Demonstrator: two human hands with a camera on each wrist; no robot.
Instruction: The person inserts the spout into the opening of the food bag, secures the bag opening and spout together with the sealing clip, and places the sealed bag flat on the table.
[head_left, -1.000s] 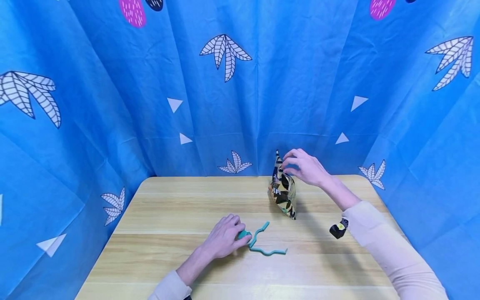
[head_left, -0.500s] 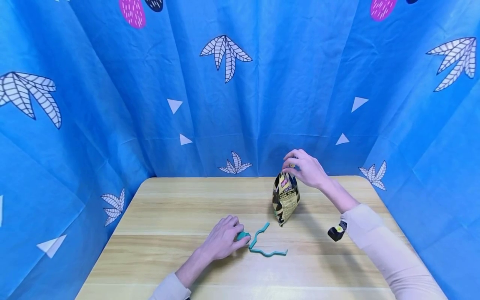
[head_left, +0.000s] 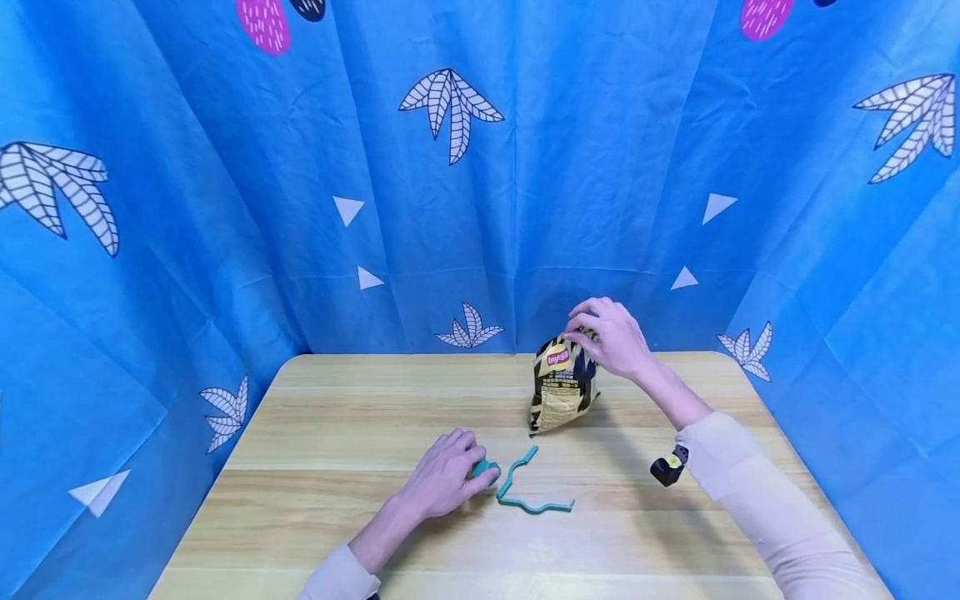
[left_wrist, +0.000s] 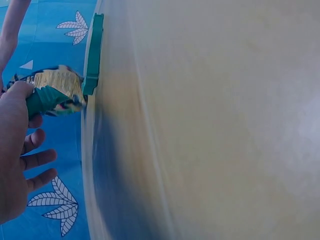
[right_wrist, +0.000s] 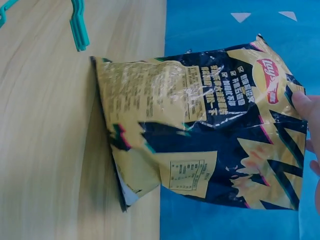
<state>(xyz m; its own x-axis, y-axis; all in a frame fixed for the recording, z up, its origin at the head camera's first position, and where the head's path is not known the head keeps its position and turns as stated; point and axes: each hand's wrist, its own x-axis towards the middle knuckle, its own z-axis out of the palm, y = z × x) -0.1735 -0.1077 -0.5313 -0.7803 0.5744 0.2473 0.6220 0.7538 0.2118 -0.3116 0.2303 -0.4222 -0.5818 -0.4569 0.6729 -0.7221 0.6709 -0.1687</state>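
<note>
My right hand [head_left: 611, 337] pinches the upper edge of a gold and black chip bag [head_left: 561, 387], a Lay's bag. The bag stands upright at the back of the table, its lower edge close over the wood, and its printed back fills the right wrist view [right_wrist: 195, 125]. My left hand [head_left: 442, 475] pinches a small green ribbed cap [left_wrist: 44, 100] between thumb and index finger, while the other fingers stay loosely bent. Just right of this hand lies an open V-shaped green bag clip [head_left: 536, 505], each arm bowed in the middle.
The light wooden table [head_left: 337, 417] carries these things. A blue patterned curtain [head_left: 450, 225] rises directly behind its back edge and on both sides. A small black device [head_left: 667, 467] sits at my right sleeve.
The chip bag has turned in my right hand, from its side edge toward its printed back with the logo. My left hand, the green cap and the clip have barely moved.
</note>
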